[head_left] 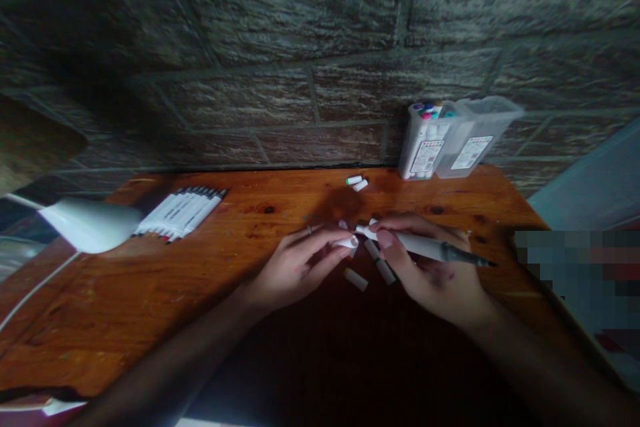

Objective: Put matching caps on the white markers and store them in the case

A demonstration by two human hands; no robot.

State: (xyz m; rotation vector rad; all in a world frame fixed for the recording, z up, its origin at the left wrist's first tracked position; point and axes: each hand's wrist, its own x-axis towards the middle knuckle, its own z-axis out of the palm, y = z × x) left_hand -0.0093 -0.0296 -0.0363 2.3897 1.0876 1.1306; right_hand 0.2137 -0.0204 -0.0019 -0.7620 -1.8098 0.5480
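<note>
Your right hand (430, 273) grips one marker (425, 247) pointing 3 o'clock; your left hand (300, 263) pinches one cap (347, 241). Two caps (357, 182) lie at 12 o'clock.

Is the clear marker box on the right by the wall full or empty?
Empty, it seems: the clear box shows no markers, while the box beside it holds several.

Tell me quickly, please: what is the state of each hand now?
Left hand: closed on a small white marker cap.
Right hand: closed on a white marker, held sideways.
</note>
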